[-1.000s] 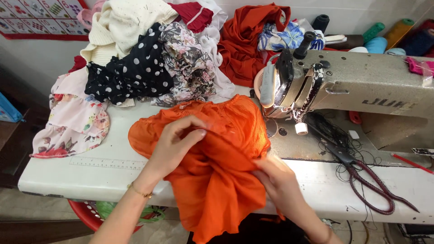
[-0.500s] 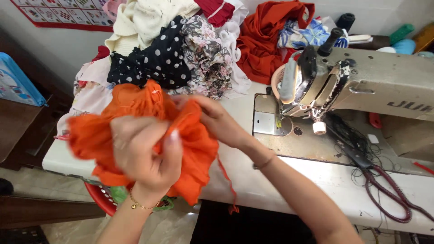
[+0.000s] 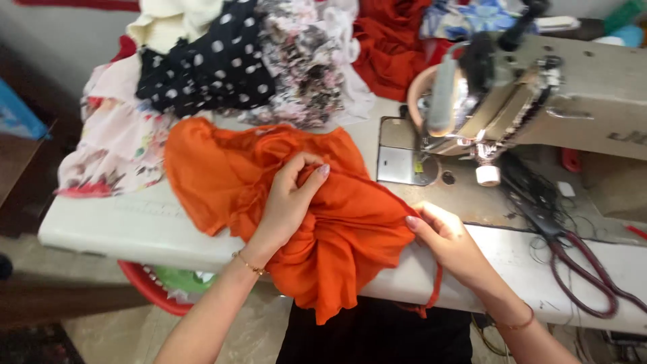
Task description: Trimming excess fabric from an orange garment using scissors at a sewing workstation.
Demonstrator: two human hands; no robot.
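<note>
- The white surface (image 3: 101, 232) is carrying the orange garment (image 3: 222, 168), which is lying bunched under both hands, its lower part hanging over the near edge.
- The sewing machine (image 3: 539, 101) is standing just beyond the right hand.
- The left hand (image 3: 286, 202) is gripping a fold of cloth; a firm hold seems best.
- The right hand (image 3: 448, 239) is pinching the garment's edge; pulling gently outward should smooth it.

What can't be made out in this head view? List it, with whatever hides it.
- Orange garment: its lower part hangs below the table edge; the left hand and right hand cover some folds.
- Sewing machine: motion-blurred, cut off at the right edge; the needle cannot be made out.
- Red basket: mostly hidden under the table.
- Clothes pile: cut off at the top.
</note>
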